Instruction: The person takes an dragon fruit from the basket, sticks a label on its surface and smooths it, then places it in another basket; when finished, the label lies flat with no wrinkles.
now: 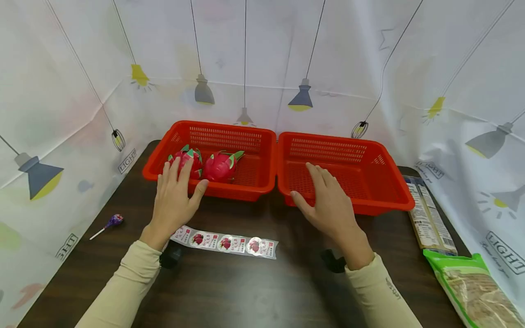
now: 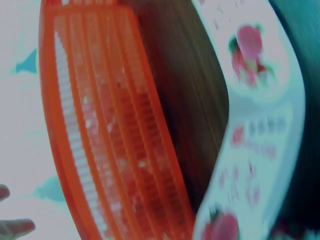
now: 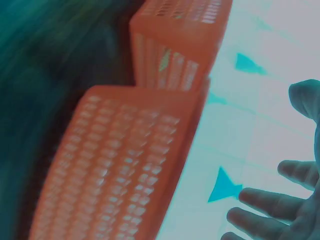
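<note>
In the head view my left hand (image 1: 174, 200), fingers spread and holding nothing, overlaps the front rim of the left red basket (image 1: 252, 130). Inside that basket lie a pink dragon fruit (image 1: 220, 167) and a second dragon fruit (image 1: 197, 165), partly hidden behind my fingers. My right hand (image 1: 330, 202) is spread over the front rim of the right red basket (image 1: 332, 141), in which no fruit shows. A strip of dragon fruit stickers (image 1: 225, 243) lies on the table beside my left wrist; its printed fruit labels fill the right of the left wrist view.
A purple-wrapped lollipop (image 1: 115, 221) lies at the left. Along the right edge are a flat printed package (image 1: 430, 216) and a green-edged bag (image 1: 476, 287) with light brown contents. The dark table (image 1: 246, 291) meets a white lamp-patterned cloth (image 1: 262, 54) behind the baskets.
</note>
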Demonstrator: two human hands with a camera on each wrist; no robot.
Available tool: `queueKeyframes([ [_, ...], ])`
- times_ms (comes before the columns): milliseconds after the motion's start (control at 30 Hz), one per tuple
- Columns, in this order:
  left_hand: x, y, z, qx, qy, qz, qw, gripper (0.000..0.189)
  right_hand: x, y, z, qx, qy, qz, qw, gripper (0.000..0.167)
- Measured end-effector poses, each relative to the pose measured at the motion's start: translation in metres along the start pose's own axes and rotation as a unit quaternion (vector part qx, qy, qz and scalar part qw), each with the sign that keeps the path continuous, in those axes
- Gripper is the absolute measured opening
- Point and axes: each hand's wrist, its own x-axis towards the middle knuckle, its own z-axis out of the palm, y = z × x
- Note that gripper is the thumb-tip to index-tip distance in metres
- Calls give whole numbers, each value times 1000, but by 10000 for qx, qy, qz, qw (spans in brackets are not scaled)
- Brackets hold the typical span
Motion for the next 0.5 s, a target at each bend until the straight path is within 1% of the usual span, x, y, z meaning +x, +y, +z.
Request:
queueKeyframes([
  [67, 1, -8, -7, -82, 165, -39, 9998, 73, 7, -7, -1, 60, -128, -11, 9999, 81],
  [133, 1, -17, -13, -189, 242, -165, 9994, 70, 13, -13, 0, 118, -225, -65, 9997, 81],
  [267, -2, -34, -25, -443, 271, -585, 9969, 63, 27, -27, 2, 168, -380, -278, 9987, 80],
  [367, -1, -43, -30, -712, 233, -944, 9927, 59, 40, -37, 2, 164, -568, -413, 9974, 81],
  [500, 8, -53, -32, -1107, 233, -1325, 9847, 59, 64, -47, -1, 120, -891, -360, 9953, 83],
])
